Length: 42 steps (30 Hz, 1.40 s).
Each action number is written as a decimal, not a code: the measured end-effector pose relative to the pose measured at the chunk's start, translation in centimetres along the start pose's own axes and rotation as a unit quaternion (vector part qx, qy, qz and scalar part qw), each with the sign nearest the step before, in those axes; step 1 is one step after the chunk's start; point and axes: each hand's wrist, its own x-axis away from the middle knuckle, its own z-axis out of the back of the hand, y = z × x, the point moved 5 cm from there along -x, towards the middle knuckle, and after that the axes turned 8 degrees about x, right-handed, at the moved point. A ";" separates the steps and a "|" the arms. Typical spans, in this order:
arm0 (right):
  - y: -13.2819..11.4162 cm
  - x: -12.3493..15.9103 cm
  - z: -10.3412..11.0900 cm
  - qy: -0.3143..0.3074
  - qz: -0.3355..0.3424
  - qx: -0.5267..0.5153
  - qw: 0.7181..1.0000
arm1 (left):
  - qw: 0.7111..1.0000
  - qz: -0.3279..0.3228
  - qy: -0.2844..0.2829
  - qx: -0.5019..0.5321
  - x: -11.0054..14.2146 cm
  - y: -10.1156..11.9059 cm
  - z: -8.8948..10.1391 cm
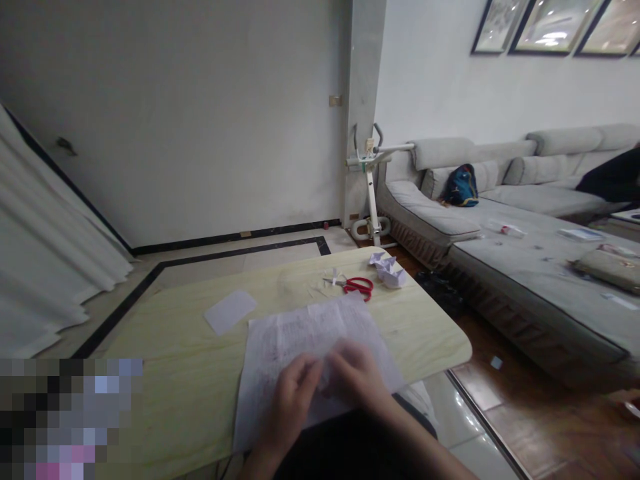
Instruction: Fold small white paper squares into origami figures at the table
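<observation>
A large printed paper sheet (300,340) lies on the pale wooden table (190,373) in front of me. My left hand (290,400) and my right hand (357,377) meet over the sheet's near middle, fingers curled and pinched on the paper between them. The fingertips are blurred by motion. Beyond the sheet lie red-handled scissors (359,287), small paper scraps (320,288), a small blank paper piece (230,311) and a folded white paper shape (389,269) near the far right corner.
A grey sectional sofa (525,260) fills the right side, with a blue backpack (461,187) and loose items on it. A white exercise machine (371,193) stands by the pillar. White curtains (45,260) hang at the left. Dark items lie on the floor beside the table.
</observation>
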 end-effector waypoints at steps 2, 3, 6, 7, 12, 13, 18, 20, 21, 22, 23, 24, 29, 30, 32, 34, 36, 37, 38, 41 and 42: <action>0.2 0.0 -0.2 -0.010 -0.008 -0.006 1.000 | 1.000 0.004 0.003 0.003 0.1 0.1 0.1; 0.3 0.1 -0.3 -0.014 -0.013 -0.011 1.000 | 1.000 0.005 0.004 0.006 0.1 0.1 0.1; 0.3 0.2 -0.6 -0.027 -0.018 -0.010 0.999 | 1.000 0.009 0.006 0.013 0.1 -0.1 0.2; 0.1 0.2 -0.6 -0.029 -0.017 -0.005 0.999 | 1.000 0.009 0.007 0.014 0.0 -0.1 0.2; -0.8 0.3 -0.5 -0.016 -0.003 0.020 1.000 | 1.000 -0.004 0.001 -0.009 -0.1 -0.4 0.2; -0.9 0.3 -0.4 -0.007 0.005 0.028 1.000 | 1.000 -0.005 -0.004 -0.013 -0.1 -0.5 0.2; -0.9 0.2 -0.2 0.011 0.020 0.038 0.999 | 1.000 -0.001 -0.004 -0.015 0.1 -0.7 0.0; -0.6 0.1 -0.2 0.006 0.010 0.035 0.999 | 1.000 0.001 -0.008 -0.013 0.1 -0.6 0.0; -0.4 0.1 -0.2 0.002 0.004 0.034 0.999 | 1.000 0.000 -0.007 -0.010 0.1 -0.6 0.0; -0.3 0.0 -0.2 -0.001 0.000 0.034 0.999 | 1.000 0.000 -0.002 -0.007 0.1 -0.6 0.1; -0.2 0.0 -0.3 -0.006 -0.002 0.032 0.999 | 1.000 0.000 0.004 -0.005 0.0 -0.5 0.2; -0.2 0.0 -0.3 -0.010 -0.002 0.029 1.000 | 1.000 0.002 0.009 -0.004 0.0 -0.5 0.3; -0.4 0.1 -0.4 -0.021 -0.003 0.023 1.000 | 1.000 0.013 0.001 0.004 0.1 -1.3 0.3; -0.4 0.1 -0.3 -0.020 -0.004 0.024 0.999 | 1.000 0.017 0.008 0.006 0.1 -1.6 0.3; -0.5 0.2 -0.3 -0.019 0.000 0.029 0.999 | 0.999 0.025 0.026 0.006 0.2 -2.4 0.5; -0.5 0.2 -0.3 -0.016 0.009 0.034 0.999 | 0.999 0.030 0.045 0.003 0.3 -3.1 0.8; -0.5 0.2 -0.3 -0.015 0.011 0.031 0.999 | 0.998 0.035 0.052 0.002 0.3 -3.5 0.9; -0.5 0.2 -0.3 -0.016 0.008 0.026 1.000 | 0.998 0.037 0.054 0.001 0.3 -3.5 1.0; -0.5 0.2 -0.3 -0.018 0.004 0.022 1.000 | 0.998 0.038 0.055 0.000 0.3 -3.6 1.0; -0.5 0.2 -0.5 -0.021 -0.005 0.013 1.000 | 0.998 0.033 0.049 -0.006 0.3 -3.6 1.1; -0.5 0.2 -0.4 -0.017 -0.005 0.012 1.000 | 0.998 0.031 0.051 -0.011 0.3 -3.6 1.1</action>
